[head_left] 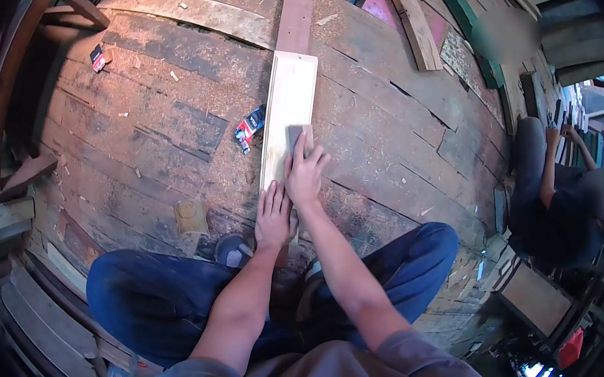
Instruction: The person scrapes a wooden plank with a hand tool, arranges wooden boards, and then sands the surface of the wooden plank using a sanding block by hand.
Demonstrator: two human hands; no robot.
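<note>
**Pale board [291,86] runs lengthwise away from me, right hand [306,179] farther up it**

From my head view, the board lies in front of my bent legs, its long axis pointing almost directly away from my body. Most of its bare face stretches beyond both my hands, toward the far end. There a reddish plank [296,24] continues in nearly the same line.

My right grip is closed on a small block [293,132], fingers over it and thumb toward its left side, with the block down against the board's upper face. It sits closer to the board's right edge than to its left, and a bit of it shows past my fingertips. Of my two hands, the right is the nearer to the far end.

My left hand [272,220] is at the near end, unclenched, its fingers laid out along the wood and pointing up its length. It is behind the right and slightly to its left; I cannot tell how far its thumb wraps the edge.

On the wooden floor [189,152], left of the board, a blue-and-red packet [254,122] lies near its edge.
</note>
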